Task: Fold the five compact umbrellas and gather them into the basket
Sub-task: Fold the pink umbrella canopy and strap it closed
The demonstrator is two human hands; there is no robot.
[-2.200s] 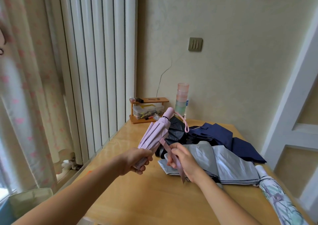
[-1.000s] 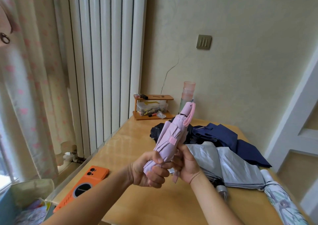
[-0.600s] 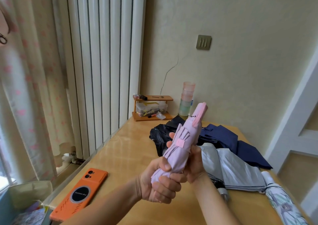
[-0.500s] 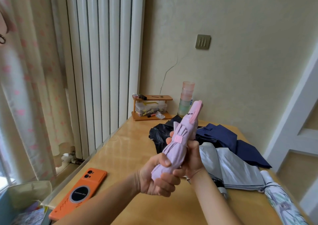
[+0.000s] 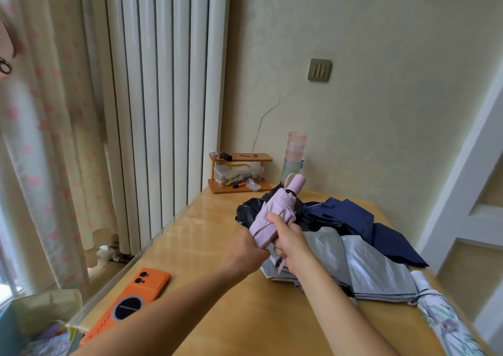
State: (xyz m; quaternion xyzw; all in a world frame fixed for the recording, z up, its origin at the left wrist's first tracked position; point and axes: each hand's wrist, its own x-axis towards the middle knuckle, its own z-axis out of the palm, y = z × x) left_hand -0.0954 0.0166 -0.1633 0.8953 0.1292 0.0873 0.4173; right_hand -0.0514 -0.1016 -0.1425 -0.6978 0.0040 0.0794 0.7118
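"What's changed?"

"Right of the orange phone (image 5: 133, 298), the left hand (image 5: 245, 249) and right hand (image 5: 288, 241) both curl round the pink umbrella (image 5: 275, 216), now lowered and tilted away, rolled tight. 1 of 5 looks folded. The basket comes next, though I see none."

"Any writing?"

"None legible, phone included."

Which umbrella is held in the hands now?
The pink umbrella: left hand and right hand hold it up. The black one, navy one, grey one and white patterned one lie on the table.
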